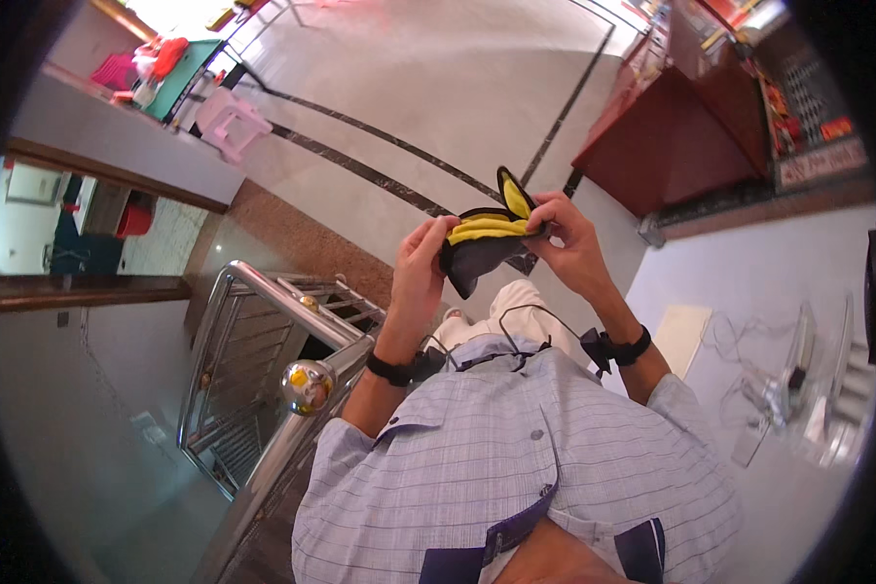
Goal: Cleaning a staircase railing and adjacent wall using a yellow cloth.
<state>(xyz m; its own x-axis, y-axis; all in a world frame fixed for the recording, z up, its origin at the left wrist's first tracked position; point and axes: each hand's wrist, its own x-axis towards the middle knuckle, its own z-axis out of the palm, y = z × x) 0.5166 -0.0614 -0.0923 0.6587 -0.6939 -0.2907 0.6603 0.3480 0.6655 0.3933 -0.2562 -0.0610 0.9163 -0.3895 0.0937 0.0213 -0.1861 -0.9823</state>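
A small dark grey fabric pouch with black edging and a yellow lining (487, 252) is held up in front of my waist, its mouth spread so the yellow shows. My left hand (421, 266) pinches its left edge between thumb and fingers. On the other side, my right hand (563, 237) grips the right edge, beside a pointed flap with yellow inside that stands up. What the pouch may contain is hidden. Black bands with dark attachments are on both wrists.
A stainless steel stair railing (299, 303) with a round metal ball (308, 387) stands close on my left. Farther off are a pink plastic stool (231, 124) and a green table (186, 80) with bags. A dark red cabinet (671, 139) stands ahead right; cables and metal items are along the right wall.
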